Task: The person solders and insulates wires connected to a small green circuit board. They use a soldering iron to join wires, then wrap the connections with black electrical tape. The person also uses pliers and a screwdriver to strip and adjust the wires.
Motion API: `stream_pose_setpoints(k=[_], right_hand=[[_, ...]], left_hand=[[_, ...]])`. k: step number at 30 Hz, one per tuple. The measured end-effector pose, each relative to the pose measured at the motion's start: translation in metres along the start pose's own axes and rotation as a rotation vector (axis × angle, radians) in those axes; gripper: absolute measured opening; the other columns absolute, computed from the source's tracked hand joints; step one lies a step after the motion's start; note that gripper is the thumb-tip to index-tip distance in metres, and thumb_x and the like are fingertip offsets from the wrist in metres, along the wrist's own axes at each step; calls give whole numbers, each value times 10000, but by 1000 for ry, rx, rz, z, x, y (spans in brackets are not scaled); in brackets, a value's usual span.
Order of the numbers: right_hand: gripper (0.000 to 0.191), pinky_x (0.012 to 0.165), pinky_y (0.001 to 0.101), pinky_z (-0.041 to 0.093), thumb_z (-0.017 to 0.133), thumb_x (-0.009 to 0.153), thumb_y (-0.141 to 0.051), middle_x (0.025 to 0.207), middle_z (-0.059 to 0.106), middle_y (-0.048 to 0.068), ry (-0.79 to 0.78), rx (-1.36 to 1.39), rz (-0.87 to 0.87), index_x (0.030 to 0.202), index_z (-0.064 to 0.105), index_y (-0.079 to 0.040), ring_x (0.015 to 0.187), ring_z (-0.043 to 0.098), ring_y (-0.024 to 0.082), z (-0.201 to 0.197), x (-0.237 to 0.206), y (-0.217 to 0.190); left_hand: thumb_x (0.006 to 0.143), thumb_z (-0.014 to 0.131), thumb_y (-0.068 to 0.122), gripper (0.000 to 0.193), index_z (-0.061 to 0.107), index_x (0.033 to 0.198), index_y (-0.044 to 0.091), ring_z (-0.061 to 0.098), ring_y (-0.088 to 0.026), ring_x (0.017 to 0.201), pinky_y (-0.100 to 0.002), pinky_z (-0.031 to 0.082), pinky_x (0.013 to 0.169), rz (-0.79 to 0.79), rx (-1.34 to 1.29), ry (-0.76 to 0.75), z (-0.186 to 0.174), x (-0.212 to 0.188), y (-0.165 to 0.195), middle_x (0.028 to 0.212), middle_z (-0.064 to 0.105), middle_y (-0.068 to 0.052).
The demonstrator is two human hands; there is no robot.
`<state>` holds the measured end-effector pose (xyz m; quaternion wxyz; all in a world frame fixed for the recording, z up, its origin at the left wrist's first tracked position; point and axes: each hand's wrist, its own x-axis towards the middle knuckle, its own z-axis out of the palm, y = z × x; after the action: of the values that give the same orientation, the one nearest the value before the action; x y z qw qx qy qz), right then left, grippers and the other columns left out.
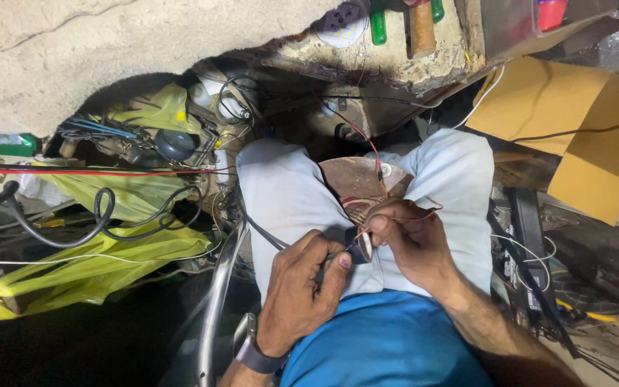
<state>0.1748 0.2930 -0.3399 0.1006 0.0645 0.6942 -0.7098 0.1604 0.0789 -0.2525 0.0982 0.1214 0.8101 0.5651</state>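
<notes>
Head view: left hand grips a small dark roll of tape, fingers closed round it, above the pale-trousered lap. Right hand, touching the roll, pinches a thin orange wire. A brown round plate lies just beyond.

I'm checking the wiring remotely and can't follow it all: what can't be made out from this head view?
- Small dark part pinched by the left hand: fingers cover most of it.
- Thin red wire: its far end vanishes in shadow under the bench.
- Right hand fingertips: the wire joint is too small to read.
- Green-handled tools: cut off by the top edge.
</notes>
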Motion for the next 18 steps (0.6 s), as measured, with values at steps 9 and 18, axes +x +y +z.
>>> stream_pose_setpoints(k=[9,18], right_hand=[[187,783,257,519,628,1043,-152,792,667,26,-10,89,-49,993,697,14,738,586,88,5,-15,-6],[218,759,296,496,849,792,-125,968,699,92,-128,-373,-178,863,673,-19,853,616,166,9,-16,-38]], left_hand=[[921,692,66,116,644,835,5,595,-285,543,-401,446,505,58,150,91,3,2,1,710,591,-123],[938,652,9,79,612,871,-4,590,-331,631,-429,447,555,204,141,132,5,-3,2,762,573,-138]])
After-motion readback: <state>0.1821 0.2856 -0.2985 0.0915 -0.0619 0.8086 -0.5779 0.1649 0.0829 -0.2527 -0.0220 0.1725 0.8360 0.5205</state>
